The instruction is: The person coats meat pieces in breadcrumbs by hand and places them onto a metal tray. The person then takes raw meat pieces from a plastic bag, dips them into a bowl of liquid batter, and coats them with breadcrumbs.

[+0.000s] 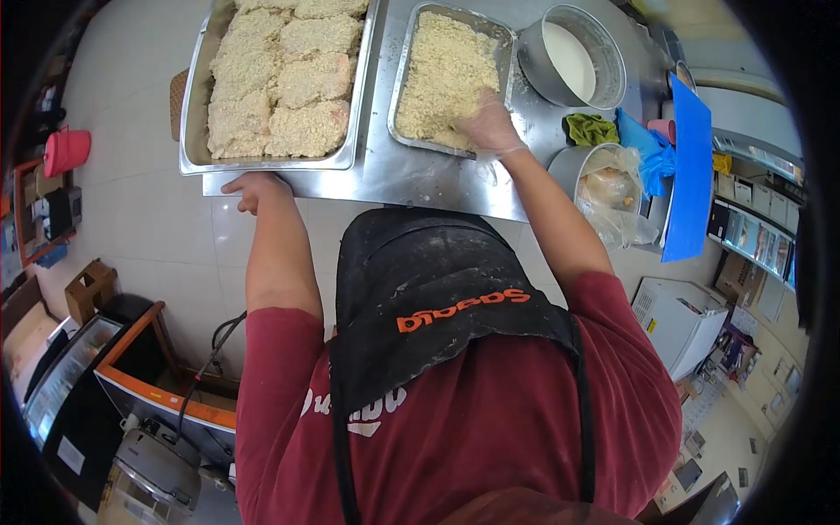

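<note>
My right hand [492, 125], in a clear plastic glove, presses on pale crumbs at the near right corner of a metal tray [394, 133]. Its thumb and fingers look spread, with the tips partly hidden in the crumbs [442, 74]. At the steel table's front edge is my bare left hand [257, 190], just below the near rim of a larger deep metal tray [262, 166]. One of its fingers points left and the others bend; it holds nothing that I can see. Crumb-coated pieces [306, 127] lie in rows in the larger tray.
A round metal pot [534, 66] of white liquid stands right of the crumb tray. Nearer me are a green cloth [592, 129], a metal bowl [567, 166] with a plastic bag [612, 188], a blue bag [652, 162] and an upright blue panel [689, 175].
</note>
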A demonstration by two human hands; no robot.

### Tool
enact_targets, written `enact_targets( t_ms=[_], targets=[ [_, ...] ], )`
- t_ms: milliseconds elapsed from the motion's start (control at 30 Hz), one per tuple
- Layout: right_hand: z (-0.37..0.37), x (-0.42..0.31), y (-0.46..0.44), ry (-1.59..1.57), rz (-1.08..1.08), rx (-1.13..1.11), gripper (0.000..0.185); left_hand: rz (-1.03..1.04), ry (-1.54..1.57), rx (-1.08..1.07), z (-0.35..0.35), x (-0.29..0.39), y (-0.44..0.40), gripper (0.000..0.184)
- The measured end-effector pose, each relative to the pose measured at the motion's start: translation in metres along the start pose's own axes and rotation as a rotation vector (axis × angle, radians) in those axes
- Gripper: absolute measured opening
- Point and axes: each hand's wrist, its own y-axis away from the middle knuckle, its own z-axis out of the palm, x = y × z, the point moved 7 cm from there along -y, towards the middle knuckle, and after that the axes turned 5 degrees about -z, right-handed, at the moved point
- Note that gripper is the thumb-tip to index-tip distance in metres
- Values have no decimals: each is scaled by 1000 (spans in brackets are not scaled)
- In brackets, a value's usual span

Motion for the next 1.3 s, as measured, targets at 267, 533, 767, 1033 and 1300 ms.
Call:
enact_targets(
  t_ms=[267,533,767,1033,1300],
  targets=[
    [-25,-99,-25,574,-171,-112,99,7,-11,1,1,0,-4,92],
    [40,-110,-92,1017,-204,-381,117,44,-24,11,0,1,-5,96],
    [19,-65,-170,809,-436,-403,70,48,15,-47,-7,2,11,96],
    [-49,-47,-95,459,-362,51,69,32,-46,-8,-3,1,4,96],
    [25,-41,9,655,-377,75,88,38,-25,-25,-1,-1,3,98]
  ],
)
